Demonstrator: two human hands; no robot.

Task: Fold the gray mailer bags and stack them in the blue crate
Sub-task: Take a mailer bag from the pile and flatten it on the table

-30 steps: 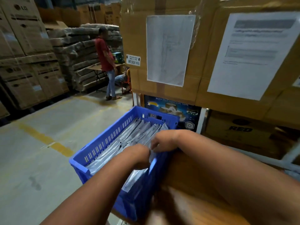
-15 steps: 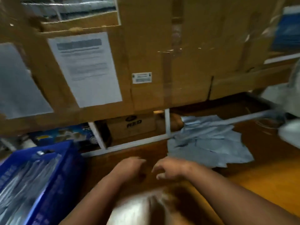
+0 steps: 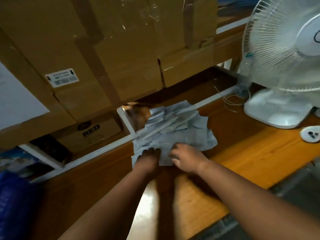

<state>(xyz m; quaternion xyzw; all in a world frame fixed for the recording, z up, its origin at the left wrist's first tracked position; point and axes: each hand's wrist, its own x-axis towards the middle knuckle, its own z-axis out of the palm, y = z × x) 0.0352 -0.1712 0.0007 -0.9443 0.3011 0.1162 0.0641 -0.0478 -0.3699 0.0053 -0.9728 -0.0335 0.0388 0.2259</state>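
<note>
Both hands are down on the near edge of a loose pile of gray bags (image 3: 174,130) on the wooden table (image 3: 259,153). Left hand (image 3: 148,157) lies palm down on the pile's near-left corner, fingers mostly straight and pointing away, pressing the top bag flat; it is dark and a bit blurred, so no grip is visible. Right hand (image 3: 186,157) sits just beside it on the near-right part of the pile, fingers bent and spread over a bag edge; cannot tell whether it pinches the bag or only rests on it. The hands are close together but not touching. The pile is messy, with bags overlapping at different angles, some partly folded, and its far side runs up against a white rail (image 3: 103,148) at the back of the table. Crate (image 3: 15,203) is at the far left edge, blue, mostly cut off and blurred, well apart from the pile; its contents cannot be seen. Behind the rail are big cardboard boxes (image 3: 112,49), one carrying a small white label (image 3: 62,77), and a smaller box (image 3: 93,132) printed RED sits lower down. A white fan (image 3: 284,66) stands on the table at right, with a thin cord (image 3: 233,101) coiled near its base. A small white round object (image 3: 310,134) lies near the fan base.
</note>
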